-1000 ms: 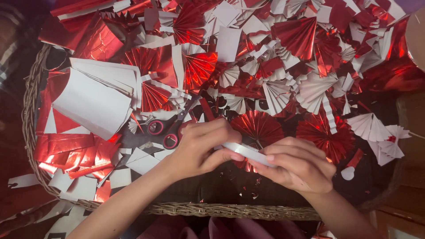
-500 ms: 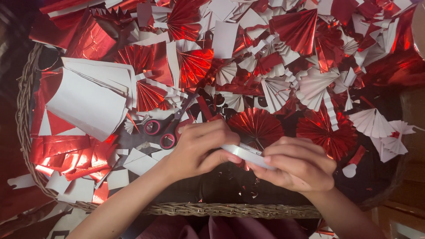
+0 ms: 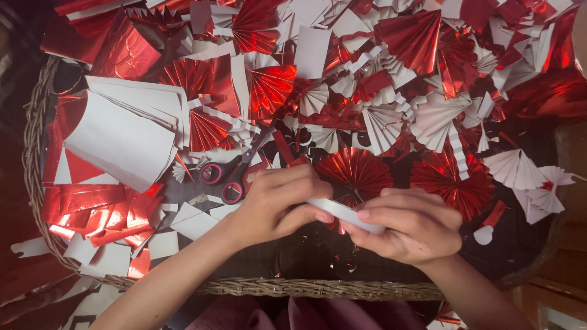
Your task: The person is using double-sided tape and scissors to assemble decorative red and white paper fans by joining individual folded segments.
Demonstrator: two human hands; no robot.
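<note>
My left hand (image 3: 275,205) and my right hand (image 3: 406,223) meet over the near part of a wicker tray (image 3: 318,287). Together they pinch a narrow folded strip of white paper (image 3: 345,215), one hand at each end. Just behind the hands lies a round red foil fan rosette (image 3: 354,174). Red-handled scissors (image 3: 223,177) rest on the tray, left of my left hand.
The tray is heaped with red foil and white pleated paper fans (image 3: 434,119), offcuts and a stack of white paper sheets (image 3: 122,137) at the left. Crumpled red foil strips (image 3: 98,211) lie at the near left. Another red rosette (image 3: 455,180) sits right of the hands.
The hands stay together on the white strip, with only slight finger shifts. The view has drifted a little.
</note>
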